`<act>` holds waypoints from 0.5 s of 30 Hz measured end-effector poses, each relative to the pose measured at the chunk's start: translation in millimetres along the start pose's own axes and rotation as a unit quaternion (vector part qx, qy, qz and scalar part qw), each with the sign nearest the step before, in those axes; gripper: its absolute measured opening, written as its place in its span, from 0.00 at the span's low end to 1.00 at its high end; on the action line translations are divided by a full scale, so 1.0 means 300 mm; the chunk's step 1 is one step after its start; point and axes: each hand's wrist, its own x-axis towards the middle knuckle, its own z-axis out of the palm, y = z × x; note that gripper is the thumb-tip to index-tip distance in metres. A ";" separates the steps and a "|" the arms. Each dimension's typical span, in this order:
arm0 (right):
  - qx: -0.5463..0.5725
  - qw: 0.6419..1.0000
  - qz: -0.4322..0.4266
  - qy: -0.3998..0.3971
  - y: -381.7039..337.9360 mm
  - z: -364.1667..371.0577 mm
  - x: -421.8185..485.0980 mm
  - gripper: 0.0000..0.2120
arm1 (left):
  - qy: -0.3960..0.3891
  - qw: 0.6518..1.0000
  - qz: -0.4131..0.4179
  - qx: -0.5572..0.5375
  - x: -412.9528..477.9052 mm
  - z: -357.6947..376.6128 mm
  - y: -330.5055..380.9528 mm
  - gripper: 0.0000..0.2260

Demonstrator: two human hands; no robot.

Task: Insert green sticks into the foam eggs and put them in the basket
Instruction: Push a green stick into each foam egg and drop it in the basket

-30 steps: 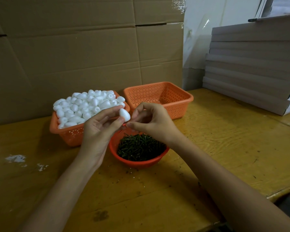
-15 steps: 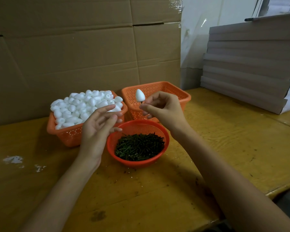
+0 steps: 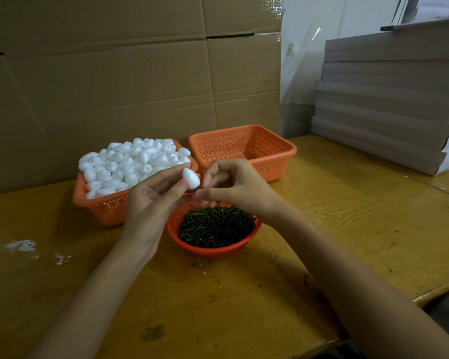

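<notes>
Head view: the left hand pinches one foam egg at its fingertips, one end turned toward the right hand, likely offered for piercing. The right hand's fingers are curled, thumb and forefinger pressed together just beside the egg; whether a stick sits between them is too small to tell. Directly below both hands lies the red bowl of green sticks, handy for quick picks. Beyond the left hand stands the heaped egg basket; beyond the right, the receiving basket, near for a short drop.
</notes>
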 end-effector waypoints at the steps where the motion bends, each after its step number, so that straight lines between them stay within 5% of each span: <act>1: 0.000 1.000 0.000 -0.001 -0.001 0.000 -0.001 0.07 | 0.001 1.000 -0.001 0.001 0.000 0.000 0.000 0.12; 15: 0.003 0.999 -0.014 0.028 -0.005 0.015 -0.008 0.09 | 0.003 0.999 -0.014 -0.035 0.001 0.003 0.006 0.12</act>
